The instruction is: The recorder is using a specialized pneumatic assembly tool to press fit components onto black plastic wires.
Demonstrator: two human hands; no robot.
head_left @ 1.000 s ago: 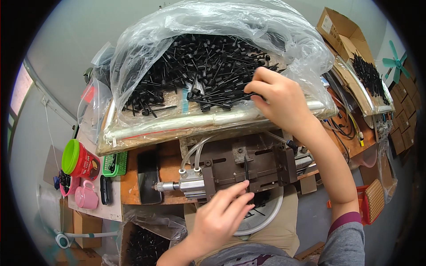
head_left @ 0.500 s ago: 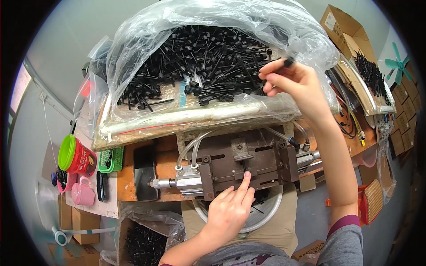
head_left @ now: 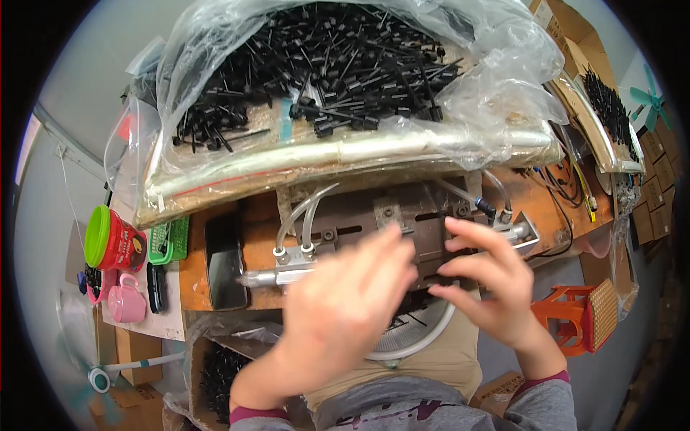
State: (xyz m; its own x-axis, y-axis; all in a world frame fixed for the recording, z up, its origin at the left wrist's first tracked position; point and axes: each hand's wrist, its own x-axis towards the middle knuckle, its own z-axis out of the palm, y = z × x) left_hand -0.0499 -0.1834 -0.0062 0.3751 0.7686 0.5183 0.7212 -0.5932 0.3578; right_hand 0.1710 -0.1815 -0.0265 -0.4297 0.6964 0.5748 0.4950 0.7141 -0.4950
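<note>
Over the dark metal clamping fixture (head_left: pixel 338 219) both hands are close together. My left hand (head_left: pixel 345 309), blurred by motion, has its fingers stretched toward the fixture's centre and covers much of its left half. Beside it, my right hand (head_left: pixel 496 280) is open at the fixture's right half, thumb and curved fingers apart, with no part visible between them. Whether a black part sits in the fixture is hidden by the hands. Behind, many black plastic parts with thin stems (head_left: pixel 345 65) lie heaped on a plastic-lined tray (head_left: pixel 345 154).
Below the fixture, a white round basket (head_left: pixel 431 334) rests at my lap. A black phone-like slab (head_left: pixel 224 262), a green basket (head_left: pixel 178 241), a red tub (head_left: pixel 122 244) and a pink cup (head_left: pixel 128 300) stand left. A red stool (head_left: pixel 568 312) is at right; air hoses (head_left: pixel 295 223) rise from the fixture.
My right hand has come down from the parts heap to the fixture; the black part it held no longer shows. My left hand has moved up over the fixture. The view has shifted slightly.
</note>
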